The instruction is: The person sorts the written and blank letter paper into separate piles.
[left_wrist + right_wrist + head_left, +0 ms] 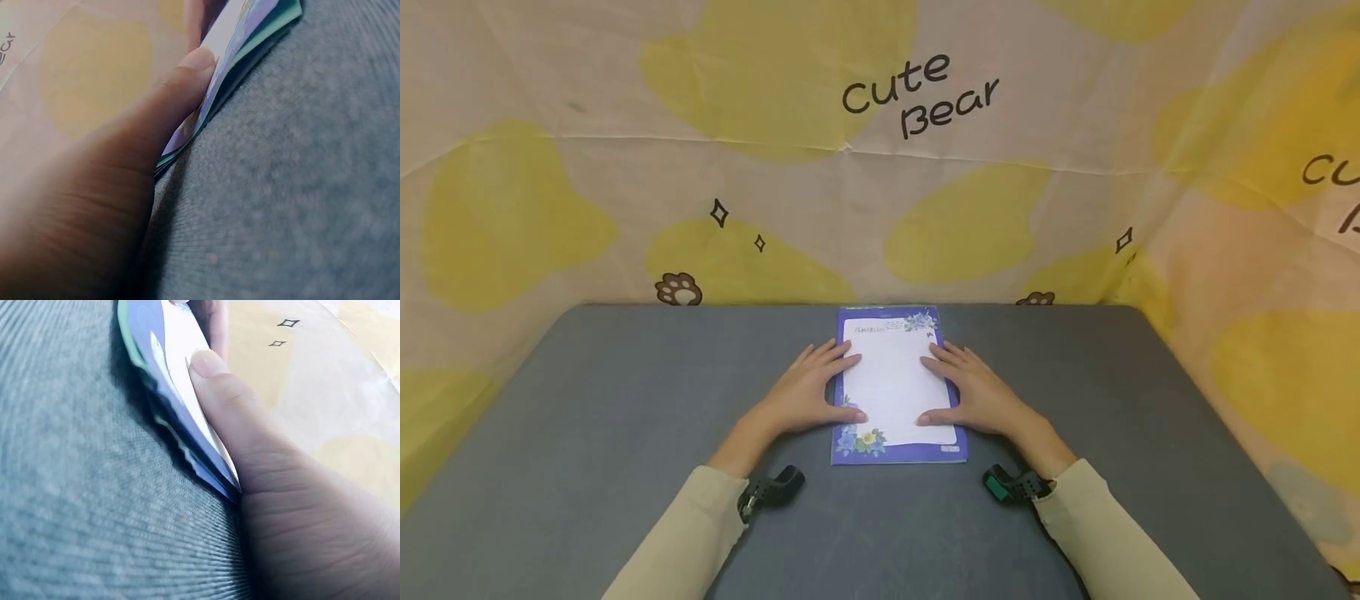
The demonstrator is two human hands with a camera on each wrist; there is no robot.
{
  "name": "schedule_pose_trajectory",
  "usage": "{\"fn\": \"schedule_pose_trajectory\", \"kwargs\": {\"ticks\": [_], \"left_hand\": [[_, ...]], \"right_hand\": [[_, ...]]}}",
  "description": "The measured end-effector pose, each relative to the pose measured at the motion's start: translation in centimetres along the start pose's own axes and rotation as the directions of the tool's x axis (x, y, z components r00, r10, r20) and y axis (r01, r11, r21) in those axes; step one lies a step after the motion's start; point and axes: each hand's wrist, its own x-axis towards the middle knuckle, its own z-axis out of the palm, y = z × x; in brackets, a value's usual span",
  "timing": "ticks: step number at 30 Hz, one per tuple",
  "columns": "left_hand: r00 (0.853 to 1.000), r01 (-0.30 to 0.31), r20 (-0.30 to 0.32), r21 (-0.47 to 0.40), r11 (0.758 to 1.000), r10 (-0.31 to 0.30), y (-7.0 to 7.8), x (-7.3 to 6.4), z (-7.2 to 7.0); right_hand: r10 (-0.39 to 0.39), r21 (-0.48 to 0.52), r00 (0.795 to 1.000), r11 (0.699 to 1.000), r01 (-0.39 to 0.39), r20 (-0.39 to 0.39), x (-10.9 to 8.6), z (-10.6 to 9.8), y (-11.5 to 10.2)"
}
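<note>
A stack of stationery paper [895, 387] lies flat on the grey table, its top sheet white with a purple border and blue flowers at two corners. My left hand [801, 392] rests on its left edge, fingers spread and thumb [199, 59] on the sheet. On the right edge lies my right hand [985, 393], also spread, thumb [208, 364] pressed to the top sheet. Both wrist views show several thin layers with purple and green edges, slightly fanned at the near side. The palms hide parts of the side borders.
The grey cloth-like tabletop [625, 400] extends to both sides and toward the front. Behind it hangs a pale curtain [820, 217] with yellow patches and printed words. A dark wrist strap [775, 487] and another [1015, 485] sit at the cuffs.
</note>
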Motion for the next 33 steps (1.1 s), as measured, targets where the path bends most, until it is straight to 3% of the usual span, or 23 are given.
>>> {"fn": "schedule_pose_trajectory", "kwargs": {"ticks": [11, 14, 17, 20, 22, 27, 33], "left_hand": [[0.999, -0.005, -0.048, -0.071, 0.997, 0.001, -0.1, 0.1, 0.0], [0.997, -0.010, -0.077, -0.107, 0.994, 0.002, -0.2, 0.0, 0.1], [0.995, -0.014, -0.101, -0.134, 0.991, 0.000, -0.2, -0.2, 0.1], [0.992, -0.023, -0.126, -0.160, 0.987, 0.003, -0.1, -0.3, 0.0], [0.990, -0.030, -0.140, -0.176, 0.984, 0.005, 0.0, -0.4, 0.0], [0.988, -0.045, -0.156, -0.211, 0.977, 0.012, 0.6, -0.4, -0.1], [0.989, -0.032, -0.147, -0.214, 0.976, 0.001, 0.9, -0.3, 0.0]], "right_hand": [[-0.009, 0.018, 0.996, 1.000, 0.010, -0.086, 0.1, 0.1, 0.4], [0.007, 0.075, 0.988, 0.997, 0.004, -0.151, 0.0, 0.3, 0.4], [0.076, 0.162, 0.960, 0.986, -0.033, -0.268, 0.1, 0.3, 0.3], [0.157, 0.244, 0.919, 0.967, -0.069, -0.362, 0.2, 0.3, 0.1], [0.195, 0.294, 0.902, 0.952, -0.081, -0.384, 0.2, 0.3, -0.1], [0.229, 0.417, 0.900, 0.907, -0.059, -0.371, 0.1, 0.3, -0.6], [0.217, 0.554, 0.895, 0.831, 0.039, -0.389, 0.2, 0.3, -0.6]]}}
